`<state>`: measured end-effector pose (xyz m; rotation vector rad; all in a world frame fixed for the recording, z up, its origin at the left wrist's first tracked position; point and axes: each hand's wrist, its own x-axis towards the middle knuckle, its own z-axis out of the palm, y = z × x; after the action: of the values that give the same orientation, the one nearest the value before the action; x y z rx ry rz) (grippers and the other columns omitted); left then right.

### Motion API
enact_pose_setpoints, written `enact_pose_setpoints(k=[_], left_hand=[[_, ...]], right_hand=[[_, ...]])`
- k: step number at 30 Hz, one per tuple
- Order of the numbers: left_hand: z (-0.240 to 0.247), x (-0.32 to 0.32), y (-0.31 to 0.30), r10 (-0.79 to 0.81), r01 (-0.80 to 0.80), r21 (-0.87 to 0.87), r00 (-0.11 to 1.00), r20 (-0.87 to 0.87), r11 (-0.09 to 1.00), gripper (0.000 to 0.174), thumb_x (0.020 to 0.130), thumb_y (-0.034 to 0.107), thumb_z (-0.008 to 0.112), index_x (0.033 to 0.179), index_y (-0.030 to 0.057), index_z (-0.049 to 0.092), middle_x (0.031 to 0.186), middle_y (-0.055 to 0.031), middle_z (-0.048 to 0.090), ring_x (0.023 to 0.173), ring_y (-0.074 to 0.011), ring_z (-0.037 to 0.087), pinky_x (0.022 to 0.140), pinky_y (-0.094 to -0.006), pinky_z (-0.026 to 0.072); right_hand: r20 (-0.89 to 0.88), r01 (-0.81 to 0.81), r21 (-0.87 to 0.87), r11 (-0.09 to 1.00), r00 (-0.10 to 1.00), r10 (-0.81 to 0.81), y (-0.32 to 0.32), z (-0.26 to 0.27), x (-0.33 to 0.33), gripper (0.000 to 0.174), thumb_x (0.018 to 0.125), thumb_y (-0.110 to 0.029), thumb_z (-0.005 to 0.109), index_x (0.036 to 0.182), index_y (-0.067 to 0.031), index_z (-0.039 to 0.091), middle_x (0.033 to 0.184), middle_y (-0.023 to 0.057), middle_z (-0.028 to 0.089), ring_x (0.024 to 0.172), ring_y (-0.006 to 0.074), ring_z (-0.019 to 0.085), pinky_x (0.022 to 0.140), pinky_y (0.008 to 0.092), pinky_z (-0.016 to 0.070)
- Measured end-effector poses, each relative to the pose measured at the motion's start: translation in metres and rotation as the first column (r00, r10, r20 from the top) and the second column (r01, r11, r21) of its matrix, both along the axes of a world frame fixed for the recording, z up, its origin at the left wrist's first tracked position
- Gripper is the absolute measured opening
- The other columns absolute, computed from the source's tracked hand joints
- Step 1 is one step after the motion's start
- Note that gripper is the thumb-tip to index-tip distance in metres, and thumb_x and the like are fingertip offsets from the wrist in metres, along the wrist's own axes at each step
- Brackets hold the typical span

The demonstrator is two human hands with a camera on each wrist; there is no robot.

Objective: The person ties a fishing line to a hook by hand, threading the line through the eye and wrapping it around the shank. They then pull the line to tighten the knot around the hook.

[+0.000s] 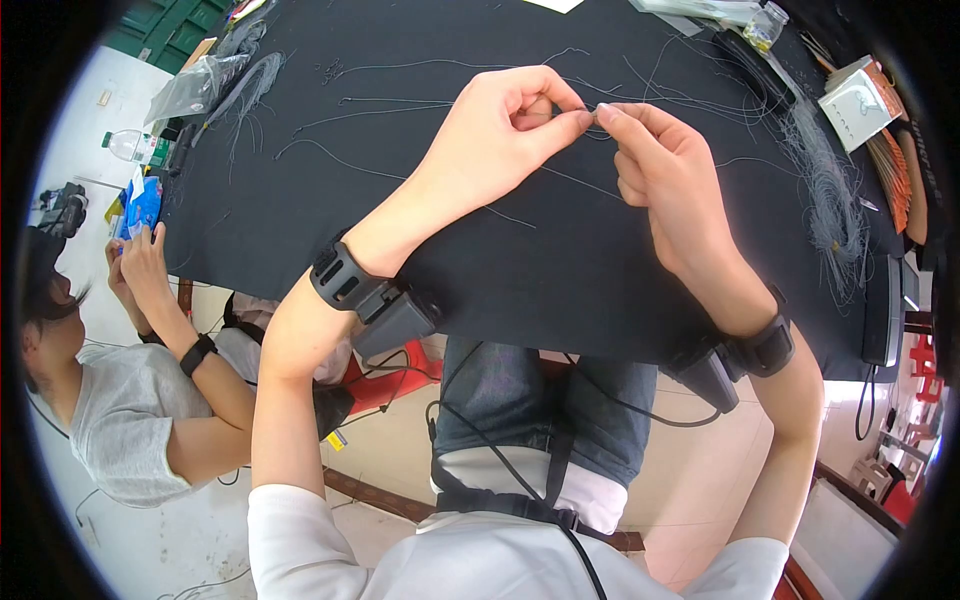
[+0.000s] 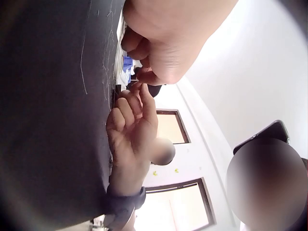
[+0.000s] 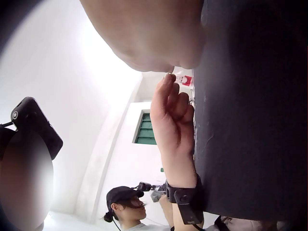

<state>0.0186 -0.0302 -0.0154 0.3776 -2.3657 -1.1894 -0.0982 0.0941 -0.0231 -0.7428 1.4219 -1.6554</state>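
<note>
Over the black tabletop (image 1: pixel 600 270), both hands meet at the fingertips. The left hand (image 1: pixel 495 125) pinches a thin grey strand between thumb and index finger, the other fingers curled. Right against it, the right hand (image 1: pixel 672 165) pinches at the same spot with thumb and forefinger. What lies between the fingertips is tiny and mostly hidden. Several loose grey strands (image 1: pixel 345 152), some with small loops at their ends, lie on the cloth around the left hand. The left wrist view shows the right hand (image 2: pixel 130 125) facing it; the right wrist view shows the left hand (image 3: pixel 175 125).
A tangled bundle of grey strands (image 1: pixel 825 190) lies at the right, near a white box (image 1: pixel 858 105). Another bundle (image 1: pixel 260 80) and a plastic bottle (image 1: pixel 130 146) are at the far left. A second person (image 1: pixel 140 420) sits to the left, hands at a blue packet (image 1: pixel 145 200).
</note>
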Motion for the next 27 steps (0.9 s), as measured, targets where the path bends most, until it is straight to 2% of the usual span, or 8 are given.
enact_pose_setpoints(k=[10, 19, 22, 27], left_hand=[[-0.0008, -0.0005, 0.0031, 0.011, -0.017, -0.098, 0.998, -0.058, 0.995, 0.014, 0.079, 0.01, 0.064, 0.092, 0.0051, 0.062, 0.052, 0.0087, 0.035, 0.048, -0.0001, 0.03, 0.046, -0.0172, 0.0239], [-0.0011, -0.0005, 0.0051, 0.033, -0.042, -0.11, 0.996, -0.087, 0.993, 0.013, 0.08, 0.012, 0.064, 0.091, 0.0056, 0.064, 0.052, 0.0089, 0.033, 0.048, -0.0003, 0.029, 0.046, -0.0178, 0.0238], [0.0009, -0.0018, 0.0074, 0.078, -0.088, -0.092, 0.991, -0.106, 0.992, 0.01, 0.077, 0.01, 0.065, 0.08, 0.0007, 0.061, 0.047, 0.0034, 0.032, 0.046, -0.0045, 0.029, 0.044, -0.0226, 0.0267], [0.0001, -0.0016, 0.0093, 0.081, -0.086, -0.055, 0.993, -0.091, 0.995, 0.011, 0.078, 0.011, 0.063, 0.077, 0.0003, 0.06, 0.047, 0.0027, 0.034, 0.046, -0.005, 0.03, 0.044, -0.023, 0.027]], right_hand=[[0.023, 0.008, -0.017, 1.0, 1.0, -0.008, 0.0007, -0.0008, 0.0001, 0.025, 0.086, -0.019, 0.057, 0.098, 0.0034, 0.058, 0.056, -0.0056, 0.043, 0.044, 0.0005, 0.032, 0.039, 0.0168, 0.0227], [0.206, -0.01, -0.056, 0.998, 0.978, 0.021, 0.0, -0.0016, 0.0001, 0.018, 0.087, -0.017, 0.055, 0.094, 0.0005, 0.058, 0.054, -0.0082, 0.036, 0.044, 0.0004, 0.027, 0.039, 0.0178, 0.0199], [0.234, 0.005, -0.068, 0.998, 0.972, 0.011, -0.0004, -0.0021, 0.0004, 0.017, 0.087, -0.016, 0.056, 0.092, -0.0009, 0.058, 0.054, -0.0085, 0.035, 0.043, 0.0005, 0.026, 0.039, 0.0179, 0.0196], [0.251, 0.013, -0.078, 0.997, 0.968, 0.007, -0.0003, -0.0012, 0.0, 0.015, 0.086, -0.016, 0.056, 0.089, -0.0022, 0.058, 0.054, -0.0085, 0.036, 0.043, 0.0004, 0.026, 0.04, 0.018, 0.0198]])
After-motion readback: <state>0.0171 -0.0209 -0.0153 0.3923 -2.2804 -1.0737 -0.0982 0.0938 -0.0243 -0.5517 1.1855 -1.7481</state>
